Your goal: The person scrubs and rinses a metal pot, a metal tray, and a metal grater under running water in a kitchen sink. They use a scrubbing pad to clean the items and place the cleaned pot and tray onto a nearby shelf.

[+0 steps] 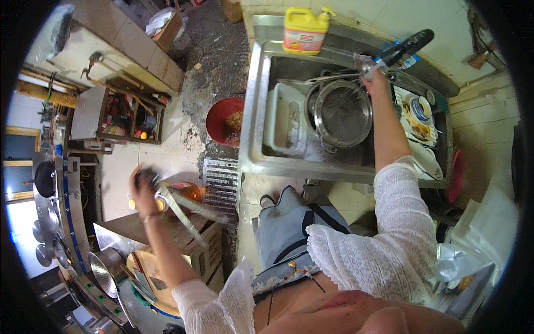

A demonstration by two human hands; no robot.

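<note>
My left hand (144, 194) is raised over the floor beside a low cabinet, gripping dark-handled kitchen tongs or scissors, blurred, with pale metal arms (181, 213). My right hand (375, 79) reaches over the steel sink (254, 125) and is closed around a metal utensil beside a long black handle (411, 46); which tool the handle belongs to is unclear. Just left of that hand, round metal pans or strainers (344, 115) lie in the sink, next to a white plastic basin (275, 121). Stacked dishes (419, 109) sit to its right.
A yellow detergent jug (306, 31) stands on the sink's back ledge. On the floor is a red basin (217, 121) with food scraps, near a drain grate (221, 183). Lower left are a wooden cutting board (162, 290), a metal strainer pot (102, 273) and an oil bottle (190, 191).
</note>
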